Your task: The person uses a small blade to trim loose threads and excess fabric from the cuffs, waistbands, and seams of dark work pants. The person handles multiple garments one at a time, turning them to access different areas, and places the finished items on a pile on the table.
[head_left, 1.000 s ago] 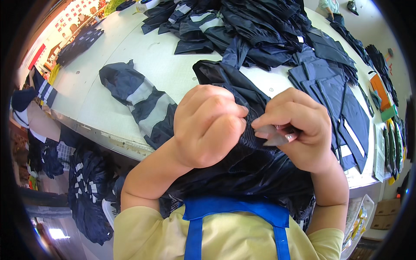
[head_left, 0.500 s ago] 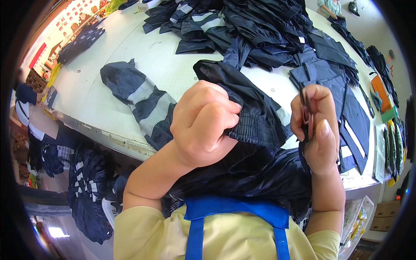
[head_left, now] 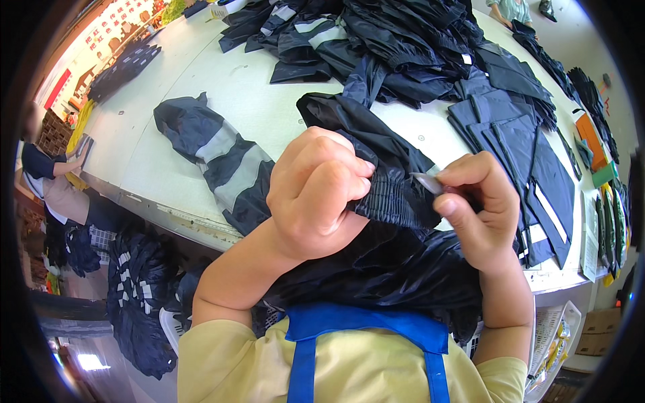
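Observation:
My left hand (head_left: 316, 191) is closed on a black garment (head_left: 400, 198), gripping it beside a gathered elastic edge. The rest of this dark cloth stretches away over the table edge, and more hangs across my lap. My right hand (head_left: 487, 218) pinches a small pair of thread snips (head_left: 427, 181). Their pale blades point left and lie right at the far corner of the elastic edge; whether they touch the cloth I cannot tell. My palm and fingers hide the rest of the snips.
On the white table (head_left: 195, 70) lie a dark sleeve-like piece with grey bands (head_left: 222, 151), a big heap of black garments (head_left: 410, 40) and flat stacked panels (head_left: 510, 134). A bundle of dark garments (head_left: 138, 295) hangs low left. Other people (head_left: 64, 171) stand left and far right.
My right hand has moved left and turned, bringing the snips from upright to pointing at the elastic edge. My left hand has stayed in place. The person at the left has shifted.

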The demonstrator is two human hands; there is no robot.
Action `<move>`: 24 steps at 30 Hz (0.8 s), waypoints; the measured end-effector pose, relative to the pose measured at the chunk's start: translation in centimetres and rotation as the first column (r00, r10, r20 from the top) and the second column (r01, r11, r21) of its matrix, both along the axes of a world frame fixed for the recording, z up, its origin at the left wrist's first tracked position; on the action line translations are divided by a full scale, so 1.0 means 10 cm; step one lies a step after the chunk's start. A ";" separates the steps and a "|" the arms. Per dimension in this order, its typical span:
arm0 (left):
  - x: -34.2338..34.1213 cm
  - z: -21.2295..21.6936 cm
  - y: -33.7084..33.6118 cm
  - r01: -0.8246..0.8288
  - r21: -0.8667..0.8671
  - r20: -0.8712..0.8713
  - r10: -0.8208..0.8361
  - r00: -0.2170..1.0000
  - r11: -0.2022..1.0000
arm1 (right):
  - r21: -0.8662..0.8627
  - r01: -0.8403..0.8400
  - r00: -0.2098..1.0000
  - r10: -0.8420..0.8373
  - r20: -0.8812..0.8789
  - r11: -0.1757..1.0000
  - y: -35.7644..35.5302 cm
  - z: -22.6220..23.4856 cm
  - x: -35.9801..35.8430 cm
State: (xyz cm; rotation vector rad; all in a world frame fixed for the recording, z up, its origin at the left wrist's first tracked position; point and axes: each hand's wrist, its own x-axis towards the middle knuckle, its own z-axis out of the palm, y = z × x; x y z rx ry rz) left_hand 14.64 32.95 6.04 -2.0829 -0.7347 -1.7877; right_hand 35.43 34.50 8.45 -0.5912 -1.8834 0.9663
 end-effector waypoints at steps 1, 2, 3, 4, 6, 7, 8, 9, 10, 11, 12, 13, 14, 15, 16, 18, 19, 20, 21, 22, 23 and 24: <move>-0.01 0.00 0.00 -0.002 0.000 0.000 0.002 1.000 1.000 | -0.023 0.002 0.999 -0.003 -0.048 1.000 0.01 -0.01 0.01; -0.01 0.00 0.00 -0.005 0.000 0.001 0.005 1.000 1.000 | -0.028 -0.028 1.000 0.028 -0.001 0.999 0.01 -0.01 0.04; -0.01 0.00 0.00 -0.005 0.006 -0.003 0.005 1.000 1.000 | -0.035 -0.058 0.997 0.060 0.046 0.998 0.01 -0.01 0.08; -0.01 -0.01 0.01 -0.006 0.011 -0.007 0.006 1.000 1.000 | -0.043 -0.088 0.991 0.091 0.093 0.995 0.01 -0.01 0.10; 0.00 0.00 0.02 -0.013 0.022 -0.016 0.013 1.000 1.000 | -0.009 -0.083 0.994 0.083 0.076 0.997 0.00 -0.03 0.05; 0.02 0.01 0.01 -0.020 0.027 -0.021 0.020 1.000 0.999 | 0.014 -0.081 0.993 0.079 0.093 0.997 0.01 -0.03 0.04; 0.02 0.01 0.01 -0.027 0.032 -0.027 0.028 0.999 0.999 | 0.037 -0.079 0.991 0.075 0.111 0.996 0.02 -0.02 0.02; 0.02 0.01 0.01 -0.023 0.029 -0.034 0.024 0.999 0.999 | 0.043 -0.084 0.993 0.080 0.085 0.996 0.01 -0.01 -0.01; 0.02 0.01 0.01 -0.019 0.026 -0.041 0.020 0.999 0.999 | 0.074 -0.083 0.991 0.075 0.110 0.994 0.02 0.01 -0.01; 0.02 0.01 0.01 -0.016 0.022 -0.049 0.017 0.999 1.000 | 0.105 -0.084 0.988 0.069 0.136 0.991 0.02 0.02 -0.01; 0.02 0.01 0.01 -0.021 0.027 -0.045 0.022 0.999 0.999 | 0.136 -0.085 0.985 0.062 0.160 0.987 0.02 0.03 -0.01; 0.02 0.01 0.01 -0.026 0.032 -0.042 0.027 0.999 0.999 | 0.039 -0.061 0.995 0.057 0.080 0.997 0.00 0.01 -0.01; 0.02 0.01 0.02 -0.031 0.037 -0.039 0.032 0.999 0.999 | -0.062 -0.044 0.999 0.044 0.000 0.997 -0.01 -0.02 -0.01; 0.02 0.01 0.02 -0.027 0.033 -0.036 0.029 0.999 0.999 | -0.116 -0.079 0.993 0.068 -0.097 0.990 0.03 -0.05 0.00; 0.01 0.01 0.02 -0.024 0.029 -0.033 0.025 0.999 0.999 | -0.068 -0.085 0.992 0.078 -0.102 0.994 0.06 -0.09 0.02; 0.00 0.03 0.03 -0.009 -0.015 -0.035 0.009 0.999 1.000 | 0.082 -0.045 0.999 0.047 -0.022 0.996 0.07 -0.09 0.03; 0.00 0.07 0.02 0.002 -0.054 -0.038 -0.004 0.999 0.999 | 0.187 -0.007 0.999 -0.003 0.054 0.982 0.05 -0.05 0.00; 0.00 0.11 0.03 0.012 -0.094 -0.041 -0.016 0.999 0.995 | 0.261 0.032 0.994 -0.059 0.096 0.965 0.09 -0.04 0.00; 0.00 0.13 0.05 -0.006 -0.149 -0.066 -0.004 0.998 0.989 | 0.336 0.068 0.984 -0.119 0.134 0.939 0.17 -0.02 -0.01; 0.00 0.16 0.05 -0.007 -0.237 -0.101 -0.017 0.995 0.972 | 0.410 0.099 0.969 -0.181 0.167 0.907 0.23 -0.01 -0.01; 0.01 0.24 0.02 -0.094 -0.312 -0.150 0.049 0.988 0.945 | 0.281 0.176 0.974 -0.208 0.090 0.943 0.25 0.07 0.00; 0.02 0.31 -0.02 -0.181 -0.377 -0.203 0.110 0.973 0.908 | 0.145 0.242 0.969 -0.245 0.003 0.959 0.27 0.15 0.01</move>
